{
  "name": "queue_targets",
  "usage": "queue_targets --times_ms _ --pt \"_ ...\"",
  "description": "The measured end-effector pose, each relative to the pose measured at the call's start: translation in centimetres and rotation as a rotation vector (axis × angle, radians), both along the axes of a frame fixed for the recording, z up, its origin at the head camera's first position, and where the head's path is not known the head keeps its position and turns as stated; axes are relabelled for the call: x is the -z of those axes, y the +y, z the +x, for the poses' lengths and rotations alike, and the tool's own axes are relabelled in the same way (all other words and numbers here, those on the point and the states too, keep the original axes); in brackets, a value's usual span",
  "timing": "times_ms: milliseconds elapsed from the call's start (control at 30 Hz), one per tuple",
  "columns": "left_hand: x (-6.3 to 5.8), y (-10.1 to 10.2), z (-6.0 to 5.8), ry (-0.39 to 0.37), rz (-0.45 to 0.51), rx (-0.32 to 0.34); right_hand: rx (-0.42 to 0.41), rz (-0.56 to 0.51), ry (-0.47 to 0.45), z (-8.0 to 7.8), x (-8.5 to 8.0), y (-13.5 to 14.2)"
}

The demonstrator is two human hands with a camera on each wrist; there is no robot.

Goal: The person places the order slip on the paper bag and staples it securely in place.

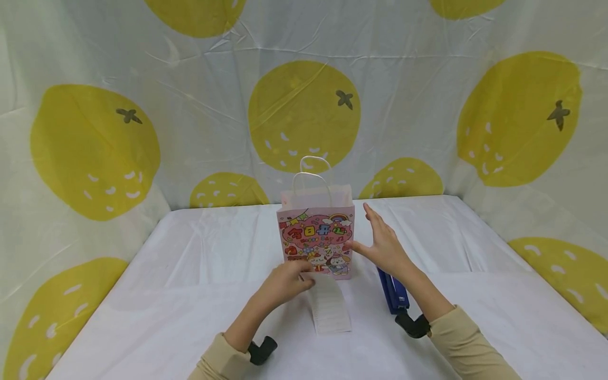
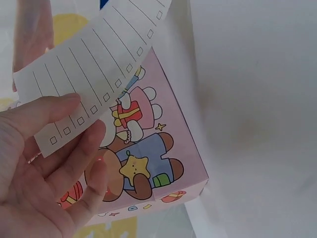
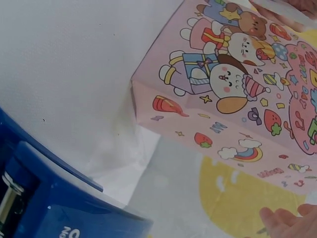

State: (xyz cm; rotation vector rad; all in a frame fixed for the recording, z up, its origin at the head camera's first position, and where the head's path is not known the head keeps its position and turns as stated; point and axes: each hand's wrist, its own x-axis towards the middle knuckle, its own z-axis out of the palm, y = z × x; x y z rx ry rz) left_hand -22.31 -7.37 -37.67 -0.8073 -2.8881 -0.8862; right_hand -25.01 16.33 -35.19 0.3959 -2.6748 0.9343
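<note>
Lined paper (image 1: 331,312), pinched at one end by left grip (image 1: 285,282), right grip (image 1: 386,248) spread beside pink bag (image 1: 317,224)

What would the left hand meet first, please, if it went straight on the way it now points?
Probably the front of the pink bag, which stands beyond the left hand and the white paper strip it holds; the exact gap is unclear.

Left grip (image 1: 285,281) pinches, right grip (image 1: 386,249) holds its thumb (image 1: 361,247) apart.
</note>
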Motion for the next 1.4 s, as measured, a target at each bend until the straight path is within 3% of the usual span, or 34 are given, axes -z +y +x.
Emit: queue_targets --times_ms 500,700,1033,1400 --pt "-0.6 -0.2 0.0 -0.001 0.090 0.004 -0.019 -0.051 -0.018 -0.4 0.1 0.1" --pt "-0.9 -0.2 -0.2 -0.021 0.183 -0.006 -0.030 -0.074 -0.047 -0.5 -0.1 0.1" --pt "-1.2 -0.3 -0.3 0.041 0.307 0.021 -0.039 -0.076 -0.078 -0.6 -0.2 0.2" --pt "-1.6 0.1 -0.4 0.088 0.313 0.007 -0.069 -0.128 -0.123 -0.6 -0.6 -0.1"
